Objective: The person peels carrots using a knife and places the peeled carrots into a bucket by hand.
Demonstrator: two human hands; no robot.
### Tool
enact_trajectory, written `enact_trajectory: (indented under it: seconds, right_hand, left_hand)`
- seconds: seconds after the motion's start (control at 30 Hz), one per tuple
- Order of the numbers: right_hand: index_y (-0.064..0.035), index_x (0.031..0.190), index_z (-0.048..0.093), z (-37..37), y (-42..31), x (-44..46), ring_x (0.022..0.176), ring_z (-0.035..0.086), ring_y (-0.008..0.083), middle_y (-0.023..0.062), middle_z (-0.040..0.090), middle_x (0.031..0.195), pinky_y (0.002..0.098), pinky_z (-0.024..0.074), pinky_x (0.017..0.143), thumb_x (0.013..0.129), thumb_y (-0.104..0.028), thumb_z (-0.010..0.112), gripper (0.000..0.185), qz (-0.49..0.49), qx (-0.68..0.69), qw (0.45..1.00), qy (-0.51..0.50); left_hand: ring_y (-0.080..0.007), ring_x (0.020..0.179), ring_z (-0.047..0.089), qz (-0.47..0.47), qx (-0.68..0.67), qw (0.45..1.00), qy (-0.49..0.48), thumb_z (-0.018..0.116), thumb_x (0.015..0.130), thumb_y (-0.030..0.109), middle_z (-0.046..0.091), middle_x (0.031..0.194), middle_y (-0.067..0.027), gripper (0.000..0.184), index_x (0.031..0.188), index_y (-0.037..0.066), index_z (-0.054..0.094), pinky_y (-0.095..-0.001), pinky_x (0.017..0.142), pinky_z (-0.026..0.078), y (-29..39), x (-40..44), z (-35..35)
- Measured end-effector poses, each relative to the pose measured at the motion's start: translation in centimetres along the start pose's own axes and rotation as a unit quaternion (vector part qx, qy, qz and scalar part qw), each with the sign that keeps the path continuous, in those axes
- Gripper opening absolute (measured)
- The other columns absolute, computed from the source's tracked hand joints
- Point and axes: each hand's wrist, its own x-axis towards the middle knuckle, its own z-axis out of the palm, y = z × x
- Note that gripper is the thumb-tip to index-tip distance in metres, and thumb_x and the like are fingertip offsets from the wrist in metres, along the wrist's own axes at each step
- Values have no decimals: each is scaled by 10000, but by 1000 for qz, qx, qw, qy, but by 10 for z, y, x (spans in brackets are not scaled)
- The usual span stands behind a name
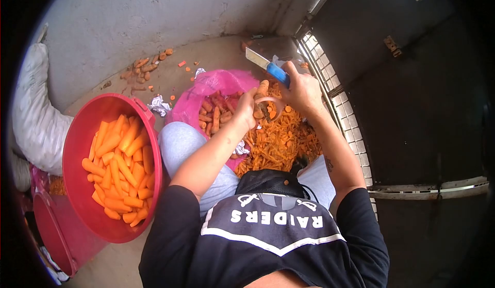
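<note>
My left hand (244,109) is closed around an unpeeled carrot (263,88), its end poking up past the fingers. In my right hand (305,93) is a knife (278,74) with a blue handle, gripped with the broad blade pointing up and left, away from the carrot. Between the hands a pale curved strip shows, too unclear to name. Below them lies a heap of orange carrot peelings (273,151). Beside the heap, a pink mesh bag (219,79) lies open with several unpeeled carrots (215,120) inside.
A red tub (72,159) of peeled carrots (121,169) stands left of my knee. Carrot pieces (147,67) and crumpled paper (159,105) lie on the floor near the wall. Another red container (62,236) is at lower left, a white sack (38,102) above it. A dark metal door (417,112) rises at right.
</note>
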Motion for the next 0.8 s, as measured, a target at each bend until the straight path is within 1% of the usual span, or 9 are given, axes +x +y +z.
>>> enact_trajectory:
  seconds: [0.1, 0.17, 0.3, 0.4, 0.57, 0.6, 0.77, 0.8]
  right_hand:
    - [-124, 1049, 524, 5, 2, 1, 612, 640, 336, 130, 631, 630, 447, 503, 585, 759, -231, 669, 341, -24, -17, 1000, 7]
    - [-126, 1053, 524, 9, 4, 2, 602, 637, 333, 131, 625, 618, 446, 503, 579, 759, -219, 660, 338, -41, -30, 999, 11]
    - [-116, 1087, 512, 12, 6, 3, 617, 636, 360, 156, 622, 625, 472, 502, 600, 763, -191, 633, 354, -11, -1, 1000, -15]
    - [-110, 1115, 499, 13, 8, 3, 649, 636, 387, 183, 627, 653, 493, 498, 617, 769, -177, 615, 371, 17, 18, 998, -50]
    - [-110, 1143, 469, 14, 10, 4, 720, 634, 419, 221, 640, 725, 510, 490, 659, 773, -177, 612, 402, 39, 64, 994, -82]
    - [-110, 1139, 465, 12, 9, 5, 734, 633, 422, 222, 642, 734, 512, 487, 667, 773, -177, 615, 402, 39, 69, 993, -88]
    - [-106, 1106, 454, 13, 8, 6, 782, 631, 426, 222, 645, 757, 516, 476, 691, 769, -178, 630, 387, 42, 97, 989, -106]
    - [-107, 1088, 467, 14, 8, 6, 777, 632, 423, 213, 648, 755, 510, 477, 686, 781, -181, 626, 353, 42, 102, 989, -103]
  left_hand:
    - [-96, 577, 595, 18, -32, 999, 4, 382, 980, 207, 580, 713, 3, 209, 967, 87, 552, -249, 491, 501, -4, 3, 0]
    - [-104, 582, 600, 24, -35, 999, -16, 398, 979, 202, 580, 715, 6, 200, 944, 89, 559, -248, 501, 505, -5, 1, -1]
    - [-116, 600, 608, 40, -33, 998, -29, 426, 976, 210, 584, 723, 12, 200, 913, 88, 572, -262, 524, 512, -7, -4, 2]
    - [-121, 652, 622, 38, 9, 999, -27, 432, 978, 226, 603, 766, 1, 215, 948, 75, 583, -278, 559, 526, -13, 3, -6]
    - [-141, 744, 645, 59, -7, 990, -125, 447, 974, 241, 631, 868, -39, 243, 1018, 50, 591, -303, 658, 549, -23, 15, -15]
    - [-148, 760, 649, 64, -17, 987, -145, 448, 974, 242, 635, 886, -48, 251, 1030, 44, 591, -306, 677, 553, -22, 14, -14]
    - [-176, 786, 656, 52, 5, 984, -169, 445, 973, 245, 642, 889, -68, 261, 1035, 37, 590, -323, 702, 560, -19, 11, -16]
    - [-179, 790, 657, 50, 4, 983, -176, 447, 972, 246, 643, 888, -71, 261, 1034, 37, 590, -325, 705, 562, -20, 13, -17]
